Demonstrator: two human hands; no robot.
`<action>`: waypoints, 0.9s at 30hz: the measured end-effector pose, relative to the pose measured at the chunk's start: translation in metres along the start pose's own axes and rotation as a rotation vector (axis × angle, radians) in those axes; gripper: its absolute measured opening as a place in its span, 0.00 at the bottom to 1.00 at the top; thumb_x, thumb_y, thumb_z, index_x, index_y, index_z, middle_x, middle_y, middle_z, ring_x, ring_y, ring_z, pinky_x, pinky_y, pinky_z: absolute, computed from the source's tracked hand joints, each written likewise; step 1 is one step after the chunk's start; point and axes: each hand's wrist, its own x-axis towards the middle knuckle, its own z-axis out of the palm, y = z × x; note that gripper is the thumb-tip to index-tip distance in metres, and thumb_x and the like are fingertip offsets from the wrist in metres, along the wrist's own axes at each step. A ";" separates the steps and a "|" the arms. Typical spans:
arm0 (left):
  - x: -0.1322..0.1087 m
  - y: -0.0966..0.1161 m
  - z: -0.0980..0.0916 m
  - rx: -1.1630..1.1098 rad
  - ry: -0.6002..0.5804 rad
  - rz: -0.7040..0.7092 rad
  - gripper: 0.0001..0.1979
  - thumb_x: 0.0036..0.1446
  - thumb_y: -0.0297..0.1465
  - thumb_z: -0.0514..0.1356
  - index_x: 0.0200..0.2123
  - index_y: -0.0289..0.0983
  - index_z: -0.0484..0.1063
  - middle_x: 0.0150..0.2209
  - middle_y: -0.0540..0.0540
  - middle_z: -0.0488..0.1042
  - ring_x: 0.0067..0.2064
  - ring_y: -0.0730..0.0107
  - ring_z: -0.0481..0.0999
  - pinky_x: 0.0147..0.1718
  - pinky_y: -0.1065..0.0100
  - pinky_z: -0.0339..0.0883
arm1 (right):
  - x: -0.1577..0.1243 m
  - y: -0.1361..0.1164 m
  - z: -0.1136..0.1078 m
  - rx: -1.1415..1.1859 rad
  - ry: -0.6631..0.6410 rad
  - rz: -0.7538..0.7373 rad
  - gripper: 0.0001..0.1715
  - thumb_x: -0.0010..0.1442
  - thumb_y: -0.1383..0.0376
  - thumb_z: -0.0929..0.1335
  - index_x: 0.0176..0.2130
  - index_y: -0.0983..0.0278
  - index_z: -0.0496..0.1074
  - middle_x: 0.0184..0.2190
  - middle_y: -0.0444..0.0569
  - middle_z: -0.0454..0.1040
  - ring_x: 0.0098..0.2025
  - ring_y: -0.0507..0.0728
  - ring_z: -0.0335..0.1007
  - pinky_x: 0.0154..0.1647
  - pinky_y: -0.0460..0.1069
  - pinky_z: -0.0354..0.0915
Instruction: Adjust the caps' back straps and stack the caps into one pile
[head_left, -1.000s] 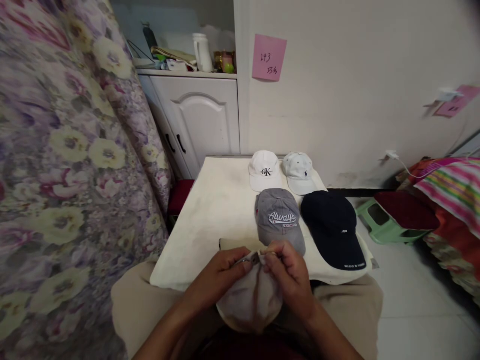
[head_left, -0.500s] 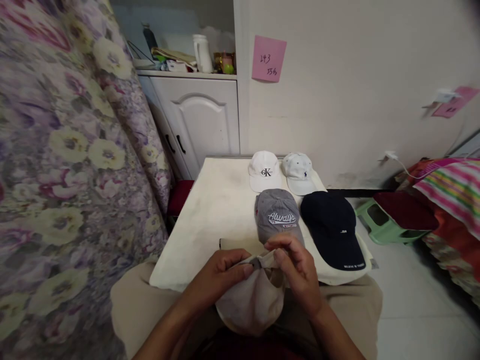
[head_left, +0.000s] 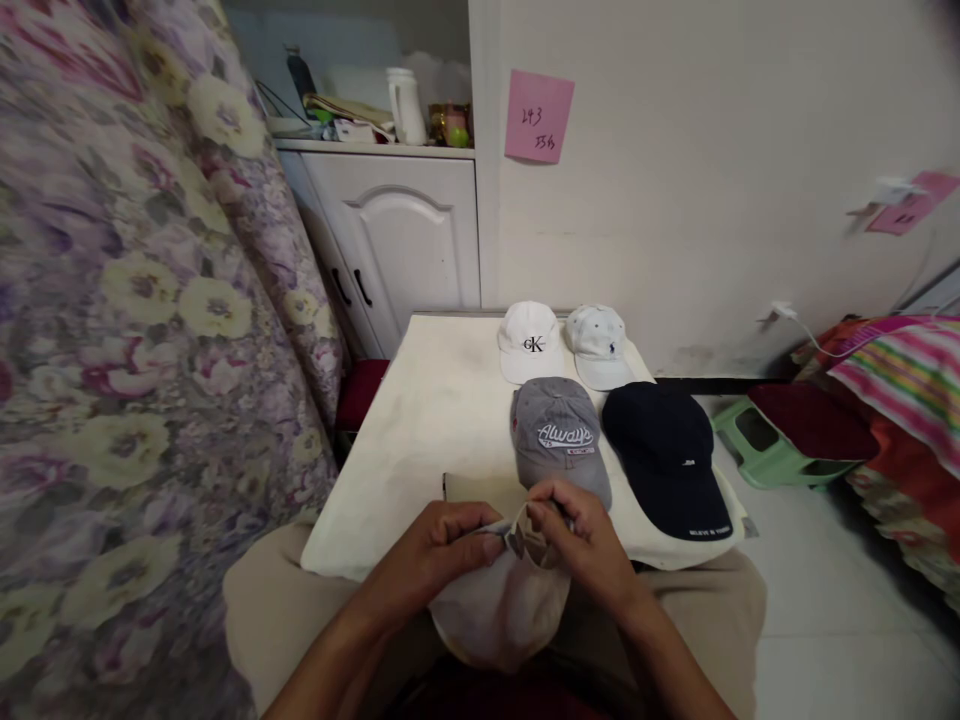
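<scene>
Beige cap (head_left: 499, 612), bottom centre | rear opening (head_left: 536, 550) newly exposed | your left hand (head_left: 442, 545), right hand (head_left: 583, 538) pinch strap (head_left: 517, 530) | work looks unfinished

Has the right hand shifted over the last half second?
Yes, slightly: the right hand has come back toward the person, judged against the motionless grey cap, whose brim it now covers less.
</scene>
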 end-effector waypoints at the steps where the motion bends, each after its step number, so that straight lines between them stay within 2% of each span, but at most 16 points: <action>1: 0.000 0.000 0.000 -0.004 -0.007 0.001 0.15 0.53 0.42 0.67 0.31 0.35 0.78 0.24 0.50 0.70 0.25 0.75 0.63 0.23 0.74 0.52 | 0.001 0.003 0.000 -0.011 0.021 0.018 0.13 0.65 0.59 0.65 0.32 0.63 0.71 0.25 0.43 0.68 0.29 0.53 0.64 0.30 0.47 0.60; 5: -0.001 0.002 0.000 -0.020 -0.024 0.025 0.14 0.53 0.41 0.67 0.33 0.35 0.80 0.26 0.49 0.72 0.26 0.74 0.65 0.23 0.75 0.54 | 0.004 0.012 -0.004 0.044 0.129 0.106 0.15 0.65 0.56 0.66 0.31 0.63 0.69 0.23 0.42 0.68 0.26 0.52 0.62 0.28 0.46 0.58; 9: -0.004 0.016 0.002 0.001 0.057 0.082 0.12 0.53 0.38 0.68 0.31 0.34 0.81 0.25 0.49 0.73 0.26 0.75 0.65 0.23 0.76 0.55 | 0.006 0.014 -0.013 0.319 0.163 0.130 0.16 0.64 0.53 0.67 0.33 0.63 0.70 0.24 0.43 0.73 0.26 0.51 0.64 0.29 0.45 0.60; 13: -0.010 0.038 0.001 -0.204 0.147 0.110 0.11 0.48 0.36 0.71 0.27 0.34 0.79 0.21 0.51 0.72 0.21 0.79 0.66 0.20 0.78 0.56 | 0.007 0.017 -0.022 0.629 0.008 0.151 0.17 0.59 0.52 0.71 0.36 0.65 0.74 0.32 0.49 0.78 0.32 0.52 0.70 0.34 0.45 0.65; 17: -0.009 0.048 -0.003 -0.505 0.267 0.151 0.12 0.41 0.33 0.74 0.26 0.34 0.77 0.20 0.51 0.75 0.19 0.77 0.71 0.19 0.78 0.64 | 0.002 0.026 -0.022 0.905 -0.209 0.257 0.29 0.46 0.54 0.79 0.43 0.67 0.77 0.35 0.51 0.80 0.33 0.55 0.76 0.34 0.46 0.69; 19: -0.004 0.046 -0.008 -0.600 0.381 0.145 0.11 0.40 0.29 0.73 0.30 0.34 0.78 0.23 0.50 0.77 0.22 0.73 0.75 0.22 0.75 0.70 | 0.000 0.032 -0.017 0.998 -0.254 0.330 0.32 0.42 0.58 0.80 0.46 0.68 0.77 0.35 0.52 0.82 0.33 0.57 0.78 0.35 0.48 0.71; 21: 0.001 0.041 -0.015 -0.676 0.467 0.108 0.12 0.42 0.25 0.72 0.33 0.33 0.79 0.26 0.48 0.80 0.25 0.70 0.79 0.26 0.73 0.74 | 0.000 0.036 -0.009 1.066 -0.244 0.382 0.31 0.44 0.61 0.80 0.46 0.69 0.77 0.36 0.53 0.82 0.32 0.57 0.79 0.35 0.48 0.72; 24: 0.009 0.029 -0.029 -0.775 0.508 0.026 0.08 0.48 0.21 0.66 0.35 0.32 0.78 0.28 0.45 0.82 0.26 0.67 0.81 0.30 0.70 0.77 | 0.007 0.041 0.003 1.154 -0.158 0.396 0.22 0.48 0.63 0.78 0.43 0.67 0.78 0.33 0.50 0.83 0.30 0.55 0.79 0.33 0.47 0.72; 27: 0.015 0.016 -0.042 -0.867 0.543 -0.104 0.06 0.57 0.23 0.60 0.34 0.31 0.79 0.27 0.42 0.82 0.26 0.63 0.82 0.31 0.66 0.78 | 0.018 0.043 0.012 1.185 -0.106 0.401 0.17 0.49 0.64 0.77 0.40 0.66 0.78 0.31 0.48 0.82 0.28 0.55 0.78 0.32 0.46 0.72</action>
